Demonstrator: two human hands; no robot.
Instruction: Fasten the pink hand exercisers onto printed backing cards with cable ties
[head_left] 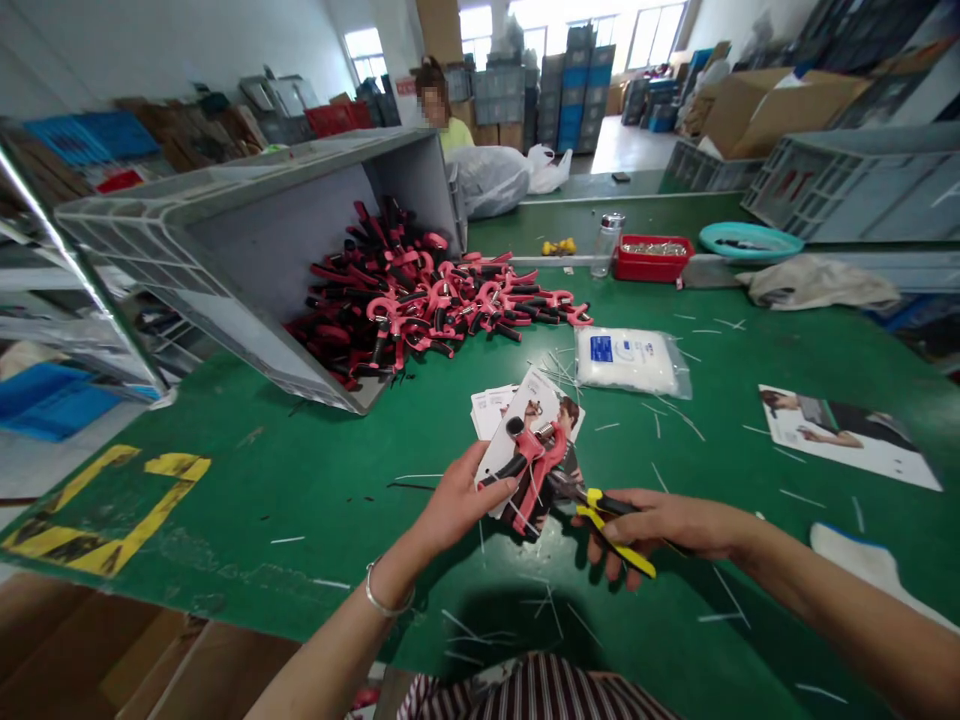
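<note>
Left hand: the left hand [457, 500] is closed on a pink-and-black plastic hand-grip with a metal spring [537, 482], pinning it to a printed white cardboard card [529, 395]; a loosening thumb could let the two slide apart.
Right hand: the right hand [664, 515] is wrapped around yellow-and-black metal pliers [611, 535].
Plier tips: right beside the hand-grip; whether they touch it I cannot tell. A slip sideways could scratch the plastic or nick the card.
White tie: a thin white plastic strip [522, 518] crosses the hand-grip; cut in the wrong place, it would probably stop holding.
Scraps: loose white plastic offcuts [469, 627] litter the green bench [300, 480] and could catch under the card.
Spare cards: a small stack of white printed cards [487, 408] lies just beyond, easily knocked askew.
</note>
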